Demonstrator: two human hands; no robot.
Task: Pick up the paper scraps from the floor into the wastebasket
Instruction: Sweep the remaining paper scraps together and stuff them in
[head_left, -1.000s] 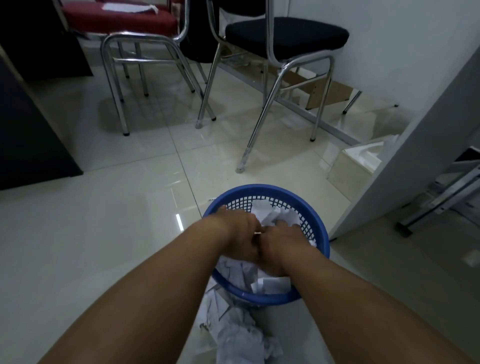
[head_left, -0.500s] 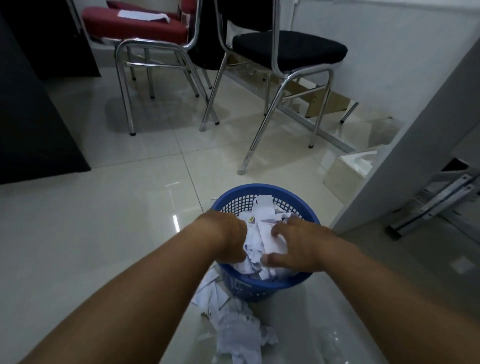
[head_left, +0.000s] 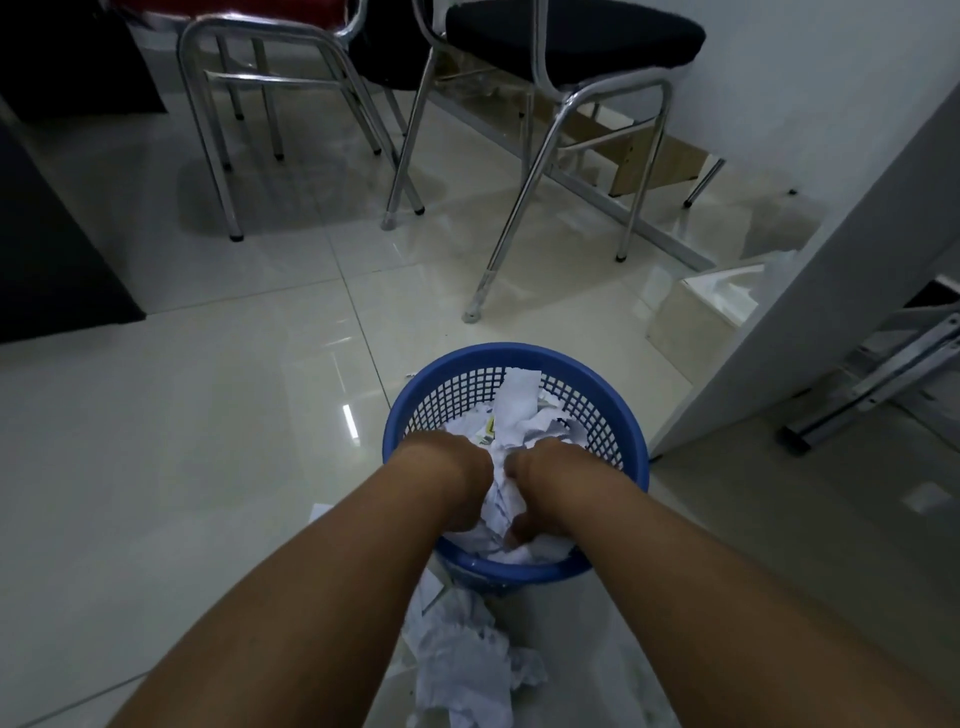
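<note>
A blue mesh wastebasket stands on the pale tiled floor, piled with white paper scraps. Both my hands are down inside it. My left hand and my right hand press side by side on the paper, fingers curled into the crumpled scraps between them. The fingertips are buried in the paper. More crumpled paper scraps lie on the floor just in front of the basket, between my forearms.
Two chrome-legged chairs stand behind the basket, one with a black seat, the other to its left. A white panel rises at the right with a small box beside it. A dark cabinet is at left.
My right hand, spread flat on the paper half a second ago, has curled and pushed deeper beside the left. The pile in the basket sits lower. The view has tilted down.
</note>
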